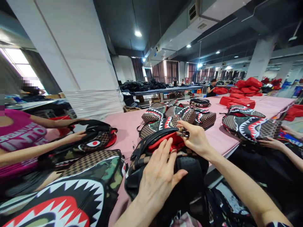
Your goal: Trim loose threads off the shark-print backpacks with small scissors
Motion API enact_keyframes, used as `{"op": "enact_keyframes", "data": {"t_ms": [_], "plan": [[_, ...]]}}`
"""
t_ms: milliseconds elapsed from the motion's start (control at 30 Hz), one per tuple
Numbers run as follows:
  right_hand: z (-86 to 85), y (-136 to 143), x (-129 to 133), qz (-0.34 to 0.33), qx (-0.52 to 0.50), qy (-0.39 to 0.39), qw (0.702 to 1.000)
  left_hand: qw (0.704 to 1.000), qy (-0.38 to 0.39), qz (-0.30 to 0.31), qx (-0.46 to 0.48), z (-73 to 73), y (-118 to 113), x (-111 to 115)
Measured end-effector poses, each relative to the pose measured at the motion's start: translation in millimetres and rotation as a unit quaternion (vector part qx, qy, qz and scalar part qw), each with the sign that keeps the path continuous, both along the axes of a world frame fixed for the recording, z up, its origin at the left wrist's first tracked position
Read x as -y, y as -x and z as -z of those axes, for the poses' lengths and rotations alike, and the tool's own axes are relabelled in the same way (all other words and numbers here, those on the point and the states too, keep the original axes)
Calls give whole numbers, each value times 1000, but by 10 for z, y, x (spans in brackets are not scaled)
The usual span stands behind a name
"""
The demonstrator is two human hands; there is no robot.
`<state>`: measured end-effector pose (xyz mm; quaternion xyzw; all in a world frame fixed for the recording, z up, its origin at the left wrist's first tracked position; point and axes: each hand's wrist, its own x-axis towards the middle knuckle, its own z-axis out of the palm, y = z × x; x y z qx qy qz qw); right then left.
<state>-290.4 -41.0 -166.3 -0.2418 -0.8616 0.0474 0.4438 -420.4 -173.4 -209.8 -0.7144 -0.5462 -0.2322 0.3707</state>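
A backpack (191,170) with black panels and brown checks stands in front of me on the pink table. Its top is partly unzipped, and red lining (163,140) shows in the gap. My left hand (157,171) lies over the near side of this opening with its fingers stretched out, fingertips against the red lining. At the opening's right end, my right hand (195,137) is closed in a pinch on the zipper, where small dark shiny metal shows by the fingertips. The exact piece it pinches is partly hidden.
Shark-mouth backpacks lie at near left (94,189), beyond mine (153,113) and at right (251,126). A person in a pink shirt (23,135) handles another bag at left. Someone's hand (272,143) touches the right-hand bag. Red bags (246,90) are piled on the pink table (127,126).
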Motion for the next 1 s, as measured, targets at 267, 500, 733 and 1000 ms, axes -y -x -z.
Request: {"op": "enact_keyframes", "data": {"t_ms": [267,500,733,1000], "plan": [[-53,-84,158,-141,-100,106,979,956,272,-68,82,-382,66,-94],[-243,123,-192,-141,8,198,970,922,373,-41,100,-567,95,-172],[-395,584,-357,-318,250,165,899,928,357,-12,101,-450,8,-78],[-159,799,-322,-239,223,224,918,958,275,29,76,-178,-67,105]]}}
